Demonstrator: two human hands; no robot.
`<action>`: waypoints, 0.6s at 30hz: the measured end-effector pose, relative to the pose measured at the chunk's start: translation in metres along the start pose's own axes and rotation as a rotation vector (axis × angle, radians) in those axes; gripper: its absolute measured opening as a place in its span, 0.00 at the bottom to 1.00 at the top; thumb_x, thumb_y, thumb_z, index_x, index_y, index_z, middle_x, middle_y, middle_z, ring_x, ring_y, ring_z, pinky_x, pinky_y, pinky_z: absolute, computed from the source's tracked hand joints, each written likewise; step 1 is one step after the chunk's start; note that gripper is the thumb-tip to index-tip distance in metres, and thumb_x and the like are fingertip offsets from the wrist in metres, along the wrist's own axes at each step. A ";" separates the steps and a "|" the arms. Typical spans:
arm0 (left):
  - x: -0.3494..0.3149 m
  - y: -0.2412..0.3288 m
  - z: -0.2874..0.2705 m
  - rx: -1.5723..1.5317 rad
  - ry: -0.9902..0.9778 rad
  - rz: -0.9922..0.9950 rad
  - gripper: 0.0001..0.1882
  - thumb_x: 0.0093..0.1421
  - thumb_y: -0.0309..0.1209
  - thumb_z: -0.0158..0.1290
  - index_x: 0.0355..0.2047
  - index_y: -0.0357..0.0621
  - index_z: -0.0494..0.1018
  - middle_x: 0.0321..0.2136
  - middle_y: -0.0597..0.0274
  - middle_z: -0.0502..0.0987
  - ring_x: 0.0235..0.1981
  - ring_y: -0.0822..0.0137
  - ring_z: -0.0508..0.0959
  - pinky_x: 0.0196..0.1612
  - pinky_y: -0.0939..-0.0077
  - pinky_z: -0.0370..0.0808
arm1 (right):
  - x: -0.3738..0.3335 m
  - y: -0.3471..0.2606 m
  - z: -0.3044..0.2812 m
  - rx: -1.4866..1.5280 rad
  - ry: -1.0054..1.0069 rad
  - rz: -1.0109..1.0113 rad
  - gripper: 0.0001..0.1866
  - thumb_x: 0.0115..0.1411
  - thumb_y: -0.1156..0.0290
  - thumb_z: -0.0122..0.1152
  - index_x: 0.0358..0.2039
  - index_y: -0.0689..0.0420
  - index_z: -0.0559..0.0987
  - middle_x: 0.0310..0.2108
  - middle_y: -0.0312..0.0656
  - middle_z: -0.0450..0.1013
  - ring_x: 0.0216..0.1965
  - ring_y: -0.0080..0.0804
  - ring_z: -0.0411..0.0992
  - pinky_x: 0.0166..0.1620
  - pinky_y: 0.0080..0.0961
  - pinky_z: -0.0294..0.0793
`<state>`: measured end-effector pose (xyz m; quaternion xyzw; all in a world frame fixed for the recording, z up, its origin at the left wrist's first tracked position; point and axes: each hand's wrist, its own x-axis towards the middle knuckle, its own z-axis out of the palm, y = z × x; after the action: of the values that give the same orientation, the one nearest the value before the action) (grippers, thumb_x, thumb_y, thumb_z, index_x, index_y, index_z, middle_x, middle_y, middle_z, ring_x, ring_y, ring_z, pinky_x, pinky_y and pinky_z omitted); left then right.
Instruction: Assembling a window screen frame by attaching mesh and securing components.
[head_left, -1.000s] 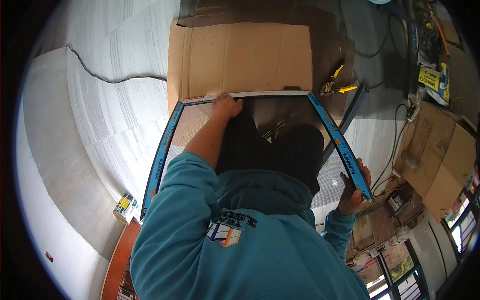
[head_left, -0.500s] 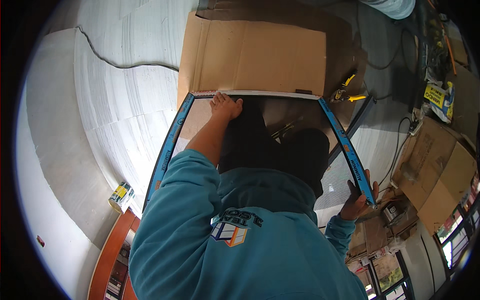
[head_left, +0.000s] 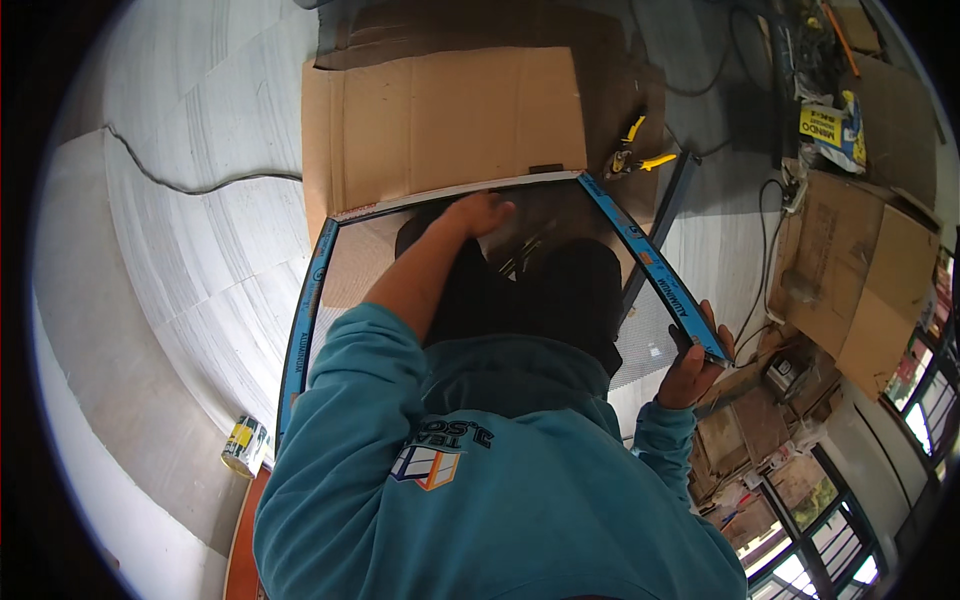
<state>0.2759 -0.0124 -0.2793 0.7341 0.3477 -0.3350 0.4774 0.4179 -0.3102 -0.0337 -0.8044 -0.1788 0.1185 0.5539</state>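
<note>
A frame with blue-taped side bars (head_left: 650, 262) and a pale far bar (head_left: 450, 190) lies across my lap. Fine mesh (head_left: 650, 345) shows within it, with my dark trousers behind. My left hand (head_left: 480, 213) is at the middle of the far bar, over the mesh. Its fingers are bunched and blurred, so their closure is unclear. Around the near end of the right side bar, my right hand (head_left: 695, 360) is closed, thumb and fingers on either side. The near side of the frame is hidden by my body and sleeves.
Flattened cardboard (head_left: 460, 115) lies beyond the frame. Yellow-handled snips (head_left: 632, 155) rest to its right, near a dark metal bar (head_left: 675, 195). A cable (head_left: 200, 188) crosses the floor at left, and a can (head_left: 244, 445) stands lower left. Cardboard boxes (head_left: 830, 265) are at right.
My left hand has slid right along the far bar, from near its left corner to its middle. The frame has tilted, its left corner lower in view. My right hand keeps its grip.
</note>
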 end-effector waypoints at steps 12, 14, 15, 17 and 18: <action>0.041 0.085 0.035 0.046 -0.001 0.274 0.39 0.64 0.61 0.33 0.65 0.48 0.57 0.67 0.51 0.54 0.67 0.48 0.54 0.65 0.41 0.52 | 0.004 -0.013 0.001 0.031 -0.001 0.002 0.27 0.62 0.57 0.57 0.54 0.56 0.59 0.57 0.59 0.64 0.53 0.42 0.71 0.50 0.32 0.78; 0.038 0.097 0.038 0.092 0.041 0.237 0.39 0.64 0.60 0.33 0.64 0.45 0.59 0.66 0.50 0.56 0.67 0.47 0.55 0.66 0.45 0.52 | 0.008 -0.015 0.001 0.050 0.009 0.019 0.26 0.62 0.58 0.57 0.54 0.56 0.59 0.58 0.59 0.64 0.54 0.42 0.70 0.52 0.33 0.77; 0.042 0.093 0.040 0.089 0.094 0.238 0.39 0.64 0.61 0.32 0.63 0.44 0.61 0.65 0.50 0.59 0.66 0.47 0.58 0.66 0.49 0.53 | 0.010 -0.014 0.001 0.051 -0.012 0.010 0.26 0.62 0.59 0.57 0.54 0.57 0.59 0.58 0.60 0.63 0.54 0.42 0.70 0.54 0.34 0.74; 0.042 0.084 0.032 0.098 0.138 0.239 0.39 0.64 0.61 0.31 0.62 0.43 0.63 0.63 0.49 0.61 0.65 0.47 0.60 0.66 0.53 0.55 | 0.010 -0.015 0.002 0.067 -0.018 0.016 0.26 0.62 0.61 0.57 0.54 0.59 0.59 0.57 0.62 0.63 0.55 0.43 0.68 0.57 0.35 0.70; 0.047 0.079 0.015 0.120 0.065 0.284 0.39 0.64 0.61 0.32 0.62 0.43 0.63 0.63 0.49 0.62 0.64 0.48 0.61 0.66 0.56 0.56 | 0.014 -0.017 0.004 0.074 -0.010 0.021 0.26 0.62 0.61 0.57 0.54 0.59 0.59 0.57 0.62 0.63 0.55 0.43 0.68 0.57 0.35 0.70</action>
<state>0.3641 -0.0415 -0.2854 0.8135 0.2348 -0.2605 0.4638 0.4269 -0.2954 -0.0194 -0.7847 -0.1686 0.1346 0.5811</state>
